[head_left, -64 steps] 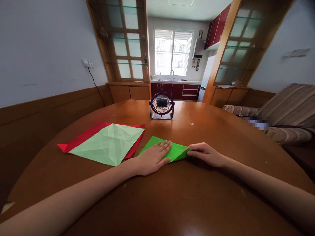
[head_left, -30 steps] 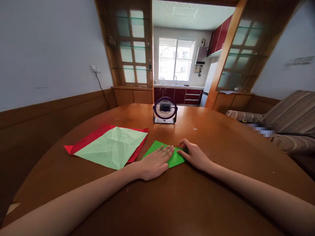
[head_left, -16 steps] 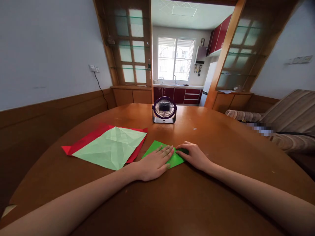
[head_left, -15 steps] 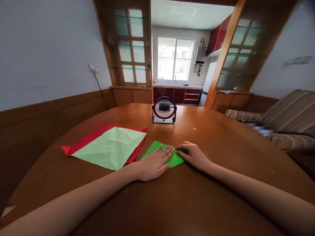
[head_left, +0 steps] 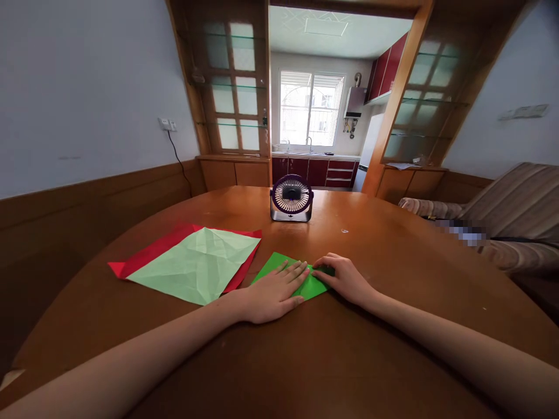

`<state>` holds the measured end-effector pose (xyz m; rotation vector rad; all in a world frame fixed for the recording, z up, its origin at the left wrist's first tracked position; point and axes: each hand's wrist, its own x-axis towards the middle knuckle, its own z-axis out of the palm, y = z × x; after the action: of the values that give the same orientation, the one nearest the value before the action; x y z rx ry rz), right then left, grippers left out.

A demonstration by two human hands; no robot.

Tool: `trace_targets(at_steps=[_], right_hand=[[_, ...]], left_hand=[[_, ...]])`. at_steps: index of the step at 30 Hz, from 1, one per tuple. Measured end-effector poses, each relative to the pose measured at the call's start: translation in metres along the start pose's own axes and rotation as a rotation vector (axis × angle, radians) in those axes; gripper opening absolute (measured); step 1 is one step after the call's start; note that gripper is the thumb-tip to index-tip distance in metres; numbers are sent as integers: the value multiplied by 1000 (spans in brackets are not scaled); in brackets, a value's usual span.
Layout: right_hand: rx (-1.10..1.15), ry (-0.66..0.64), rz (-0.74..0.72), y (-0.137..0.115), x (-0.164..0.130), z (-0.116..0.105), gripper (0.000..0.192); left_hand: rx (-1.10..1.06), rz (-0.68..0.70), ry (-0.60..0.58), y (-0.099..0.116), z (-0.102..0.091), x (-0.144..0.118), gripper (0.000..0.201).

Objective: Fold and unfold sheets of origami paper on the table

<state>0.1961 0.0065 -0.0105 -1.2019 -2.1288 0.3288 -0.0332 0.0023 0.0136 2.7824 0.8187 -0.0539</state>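
— So, from the head view: where does the folded bright green paper [head_left: 311, 285] lie from your hands?

— Right under both of them. Your left hand [head_left: 273, 294] lies flat and spread on its near left part, palm down, fingers pointing away from you and a little to the right. Your right hand [head_left: 345, 278] sits on its right end, fingers curled down onto the paper there; you pinch nothing that I can see, you only press. Neither hand has closed around the sheet.

— And which way does the sheet run?

— Its long axis goes from far left to near right across the wooden table [head_left: 393, 244], from the free corner beyond your left fingertips down to the end under your right hand. The stretch of green between your two hands is narrow; your hands are close together, nearly touching. Your right hand is nearer the pointed right end, your left nearer the wide left part.

— How many sheets do you count?

— Three. One bright green sheet under your hands. One pale green sheet [head_left: 196, 265], creased and opened flat, to the left of your left hand. One red sheet [head_left: 148, 250] beneath the pale one, showing along its far and right edges. The pale and red pair lie just beside the bright green one; whether their corners touch I cannot tell.

— Anything else on the table?

— One small desk fan [head_left: 292, 198], upright, well beyond the paper, straight ahead of you. Two hands, both yours; no other person shows.
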Motion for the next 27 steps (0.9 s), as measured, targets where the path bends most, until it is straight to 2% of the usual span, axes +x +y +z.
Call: trace_targets(at_steps=[8,13,19,23,27], right_hand=[[36,1,11,-2,0,2,12],[16,-3,41,-5,0,1,20],[52,-4,39,-5,-1,1,18],[54,7,52,-3,-1,2,15],[26,38,76,0,0,2,5]], left_hand=[[14,18,-4,-1,0,0,65],[-8,5,7,0,-3,-1,65],[58,33,180,-2,-1,6,55],[148,114,314,-7,3,15,44],[187,157,368,-11,5,19,37]])
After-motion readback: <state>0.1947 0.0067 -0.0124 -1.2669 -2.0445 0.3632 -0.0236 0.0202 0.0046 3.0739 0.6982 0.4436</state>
